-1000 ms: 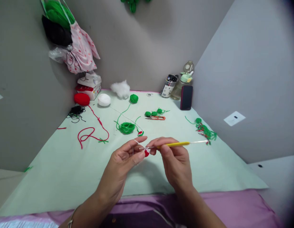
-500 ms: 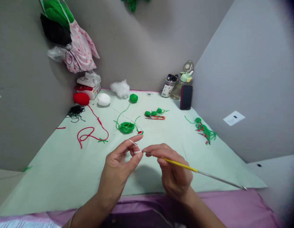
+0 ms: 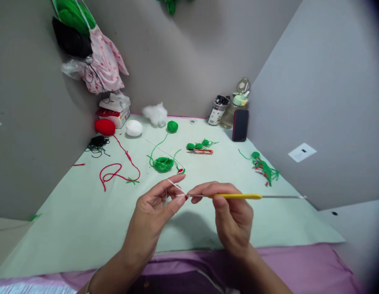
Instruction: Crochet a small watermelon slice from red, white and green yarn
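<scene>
My left hand (image 3: 157, 208) pinches a small red and white crochet piece (image 3: 186, 197) between thumb and fingers. White yarn (image 3: 176, 185) passes over its raised index finger and runs back to the white yarn ball (image 3: 134, 128). In my right hand (image 3: 234, 214) is a crochet hook with a yellow handle (image 3: 238, 196), lying nearly level. The hook's thin tip meets the crochet piece at the left fingertips. Just beyond the left index finger lies another small red, white and green piece (image 3: 181, 171), beside a coil of green yarn (image 3: 163, 164).
Behind are a red yarn ball (image 3: 105, 127), white stuffing (image 3: 155, 114) and a green ball (image 3: 172, 126). Orange thread snips (image 3: 204, 152) lie below small green balls (image 3: 198, 145). A phone (image 3: 240, 125) leans at the back right, near a pen cup (image 3: 218, 111). Green scraps (image 3: 265, 169) lie right.
The hook has swung from a downward slant to nearly level. My right hand has shifted slightly right, and more of the red on the held piece shows.
</scene>
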A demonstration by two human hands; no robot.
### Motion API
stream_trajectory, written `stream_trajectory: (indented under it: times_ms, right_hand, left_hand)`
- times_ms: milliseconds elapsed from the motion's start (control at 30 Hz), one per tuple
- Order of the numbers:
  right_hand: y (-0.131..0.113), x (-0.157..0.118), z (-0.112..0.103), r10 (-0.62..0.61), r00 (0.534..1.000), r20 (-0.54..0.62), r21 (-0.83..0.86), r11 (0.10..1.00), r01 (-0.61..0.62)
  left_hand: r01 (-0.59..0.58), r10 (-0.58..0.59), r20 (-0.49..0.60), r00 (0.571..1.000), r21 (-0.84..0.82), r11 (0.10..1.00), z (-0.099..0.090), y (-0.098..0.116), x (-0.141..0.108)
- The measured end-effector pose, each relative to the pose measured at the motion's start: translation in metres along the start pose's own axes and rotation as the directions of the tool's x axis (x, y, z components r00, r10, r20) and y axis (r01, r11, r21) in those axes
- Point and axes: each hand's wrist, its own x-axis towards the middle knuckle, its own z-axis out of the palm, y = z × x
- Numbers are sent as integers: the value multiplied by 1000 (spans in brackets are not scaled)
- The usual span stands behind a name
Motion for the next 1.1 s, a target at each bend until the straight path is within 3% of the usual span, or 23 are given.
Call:
stream_trajectory:
  times_ms: [233, 433, 567, 667, 833, 900, 967, 1100]
  right_hand:
    - [-1, -1, -2, -214, 970, 117, -204, 950, 234]
    - [1, -11, -3, -331, 912, 242, -485, 773, 409]
    - [3, -9, -3, -290, 936, 201, -374, 860, 347]
    - [4, -4, -2, -247, 957, 150, -259, 925, 279]
    - [7, -3, 1, -297, 937, 184, -401, 847, 347]
    - [7, -4, 3, -311, 939, 145, -390, 854, 343]
    - [6, -3, 4, -271, 960, 73, -313, 908, 280]
    - [6, 2, 6, -77, 995, -63, -57, 996, 74]
  left_hand:
    - [-82, 86, -42, 995, 80, 993, 1, -1, 0]
    - [-57, 59, -60, 996, 41, 998, 2, -2, 2]
    - [-7, 7, -24, 1000, -17, 1000, 1, -2, 3]
    - [-44, 44, -55, 998, 10, 999, 1, -2, 2]
    - [-90, 97, -56, 994, 123, 988, 3, -4, -1]
    - [-94, 100, -47, 994, 127, 988, 3, -4, -1]
    - [-80, 84, -43, 995, 90, 993, 3, -3, 0]
    - [0, 0, -13, 1000, -45, 999, 4, 3, 1]
